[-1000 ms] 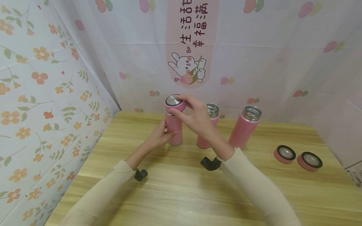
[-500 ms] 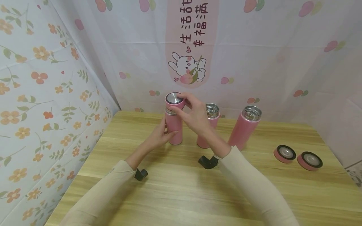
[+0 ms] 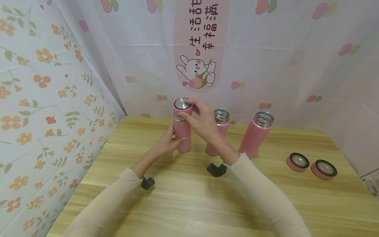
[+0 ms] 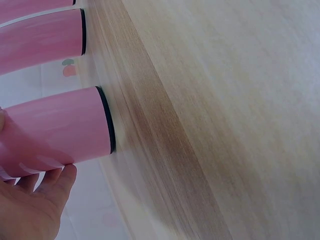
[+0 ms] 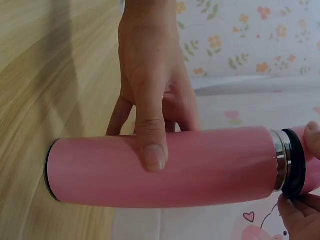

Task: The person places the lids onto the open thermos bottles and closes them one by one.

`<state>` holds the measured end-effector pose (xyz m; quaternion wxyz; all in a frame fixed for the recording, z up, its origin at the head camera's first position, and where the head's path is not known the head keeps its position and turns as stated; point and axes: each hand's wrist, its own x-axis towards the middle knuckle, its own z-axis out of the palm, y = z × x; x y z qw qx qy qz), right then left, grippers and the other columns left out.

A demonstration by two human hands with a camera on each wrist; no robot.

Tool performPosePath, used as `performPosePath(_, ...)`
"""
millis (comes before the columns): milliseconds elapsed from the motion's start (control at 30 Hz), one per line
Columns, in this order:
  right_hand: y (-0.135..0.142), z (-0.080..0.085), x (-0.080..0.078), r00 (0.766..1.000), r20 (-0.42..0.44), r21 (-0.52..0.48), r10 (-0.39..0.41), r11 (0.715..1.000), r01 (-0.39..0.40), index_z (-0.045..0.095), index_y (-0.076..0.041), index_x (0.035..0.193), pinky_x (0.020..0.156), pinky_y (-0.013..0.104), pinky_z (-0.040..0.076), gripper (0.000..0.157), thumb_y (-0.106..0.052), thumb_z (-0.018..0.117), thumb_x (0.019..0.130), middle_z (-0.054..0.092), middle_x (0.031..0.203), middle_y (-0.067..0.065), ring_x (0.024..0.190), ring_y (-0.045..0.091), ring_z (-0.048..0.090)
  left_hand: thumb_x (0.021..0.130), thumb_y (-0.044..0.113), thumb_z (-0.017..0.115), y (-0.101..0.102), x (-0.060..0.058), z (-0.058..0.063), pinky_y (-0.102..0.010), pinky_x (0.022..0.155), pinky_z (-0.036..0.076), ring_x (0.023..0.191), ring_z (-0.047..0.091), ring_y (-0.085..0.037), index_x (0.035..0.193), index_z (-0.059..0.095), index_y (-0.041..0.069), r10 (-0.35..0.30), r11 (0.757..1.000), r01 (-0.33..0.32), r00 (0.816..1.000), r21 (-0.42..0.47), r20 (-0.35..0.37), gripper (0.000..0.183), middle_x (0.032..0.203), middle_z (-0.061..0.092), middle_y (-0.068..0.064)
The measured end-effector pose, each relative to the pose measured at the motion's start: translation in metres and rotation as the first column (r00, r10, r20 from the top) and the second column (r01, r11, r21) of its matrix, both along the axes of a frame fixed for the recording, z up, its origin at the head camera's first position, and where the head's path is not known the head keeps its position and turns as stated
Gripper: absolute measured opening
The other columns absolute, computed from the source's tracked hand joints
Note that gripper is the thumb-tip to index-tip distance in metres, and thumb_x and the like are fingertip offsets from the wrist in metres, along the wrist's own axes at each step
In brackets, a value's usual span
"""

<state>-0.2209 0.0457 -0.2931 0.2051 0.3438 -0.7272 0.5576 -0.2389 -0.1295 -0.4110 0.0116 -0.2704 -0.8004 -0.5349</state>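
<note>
A pink thermos bottle (image 3: 183, 135) stands upright on the table at the left of a row. My left hand (image 3: 165, 143) grips its body, thumb across the front, as the right wrist view also shows. With thumb and fingers, my right hand (image 3: 204, 121) holds the pink lid (image 3: 182, 105), which has a brushed steel top and sits at the bottle's mouth. A band of steel neck (image 5: 281, 160) shows between lid and body in the right wrist view. Whether the threads are engaged cannot be seen. In the left wrist view, the left fingers (image 4: 62, 185) wrap the bottle's side.
Two more pink bottles, one in the middle (image 3: 221, 120) and one at right (image 3: 257, 135), stand with bare steel mouths. Two lids (image 3: 297, 162) lie underside up at the right of the wooden table (image 3: 183, 204). A patterned curtain (image 3: 142, 49) hangs behind.
My right hand and wrist have shifted slightly left around the lid, which sits a little more level than before. The left hand and the bottle have stayed in place.
</note>
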Motion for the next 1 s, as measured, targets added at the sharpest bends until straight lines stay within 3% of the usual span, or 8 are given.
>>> performPosePath(133, -0.002, -0.002, -0.001, 1.0, 0.005, -0.008, 0.006, 1.0, -0.006, 0.055, 0.008, 0.115, 0.095, 0.034, 0.041, 0.039, 0.0, 0.072, 0.08, 0.058, 0.114, 0.019, 0.108, 0.03, 0.056, 0.09, 0.006, 0.062, 0.002, 0.011, 0.015, -0.043, 0.09, 0.045, 0.119, 0.045, -0.033, 0.144, 0.015, 0.004, -0.002, 1.0, 0.002, 1.0, -0.007, 0.016, 0.071, 0.135, 0.04, -0.018)
performPosePath(267, -0.003, -0.004, -0.002, 1.0, 0.014, -0.005, 0.017, 1.0, -0.017, 0.054, 0.008, 0.115, 0.094, 0.031, 0.041, 0.04, -0.001, 0.071, 0.081, 0.057, 0.114, 0.019, 0.107, 0.03, 0.056, 0.09, 0.003, 0.061, 0.003, 0.015, 0.02, -0.042, 0.09, 0.044, 0.119, 0.045, -0.032, 0.143, 0.015, 0.003, 0.0, 1.0, 0.0, 1.0, -0.01, 0.018, 0.07, 0.134, 0.04, -0.018)
performPosePath(467, -0.004, -0.015, -0.011, 0.998, 0.057, 0.013, -0.008, 1.0, 0.008, 0.054, 0.004, 0.117, 0.095, 0.037, 0.041, 0.041, -0.005, 0.072, 0.081, 0.058, 0.114, 0.016, 0.109, 0.026, 0.055, 0.09, 0.001, 0.061, 0.002, 0.015, 0.018, -0.045, 0.09, 0.044, 0.119, 0.045, -0.033, 0.143, 0.014, 0.001, -0.009, 1.0, 0.009, 1.0, 0.009, 0.007, 0.071, 0.133, 0.04, -0.02)
performPosePath(600, -0.003, -0.028, -0.026, 0.998, 0.055, 0.023, -0.022, 1.0, 0.02, 0.055, -0.001, 0.119, 0.096, 0.037, 0.04, 0.043, -0.012, 0.073, 0.082, 0.059, 0.116, 0.01, 0.111, 0.02, 0.054, 0.09, 0.006, 0.062, 0.0, 0.005, 0.004, -0.044, 0.09, 0.044, 0.118, 0.046, -0.031, 0.144, 0.014, 0.006, -0.008, 1.0, 0.008, 1.0, 0.013, -0.012, 0.072, 0.133, 0.041, -0.017)
performPosePath(767, -0.002, -0.031, -0.028, 0.999, 0.039, 0.047, -0.031, 0.998, 0.029, 0.056, -0.007, 0.119, 0.095, 0.029, 0.04, 0.044, -0.019, 0.074, 0.081, 0.059, 0.115, 0.001, 0.111, 0.011, 0.053, 0.091, 0.015, 0.062, -0.002, -0.005, -0.011, -0.038, 0.09, 0.045, 0.12, 0.045, -0.024, 0.145, 0.014, 0.015, -0.004, 1.0, 0.004, 1.0, -0.005, -0.013, 0.072, 0.135, 0.041, -0.009)
performPosePath(900, -0.001, -0.031, -0.027, 0.999, 0.015, 0.057, -0.035, 0.998, 0.034, 0.057, -0.007, 0.118, 0.095, 0.031, 0.041, 0.043, -0.021, 0.074, 0.081, 0.06, 0.114, 0.0, 0.11, 0.01, 0.054, 0.092, 0.016, 0.061, -0.002, -0.004, -0.009, -0.038, 0.091, 0.044, 0.121, 0.044, -0.024, 0.146, 0.012, 0.016, -0.015, 1.0, 0.015, 1.0, -0.013, -0.006, 0.073, 0.136, 0.039, -0.009)
performPosePath(1000, -0.001, -0.031, -0.025, 0.999, -0.004, 0.06, -0.039, 0.997, 0.039, 0.057, -0.005, 0.117, 0.094, 0.033, 0.042, 0.043, -0.018, 0.074, 0.081, 0.06, 0.113, 0.003, 0.108, 0.013, 0.055, 0.092, 0.014, 0.061, -0.001, 0.002, 0.0, -0.041, 0.091, 0.044, 0.121, 0.044, -0.026, 0.146, 0.01, 0.014, -0.017, 1.0, 0.017, 1.0, -0.019, -0.01, 0.075, 0.136, 0.039, -0.011)
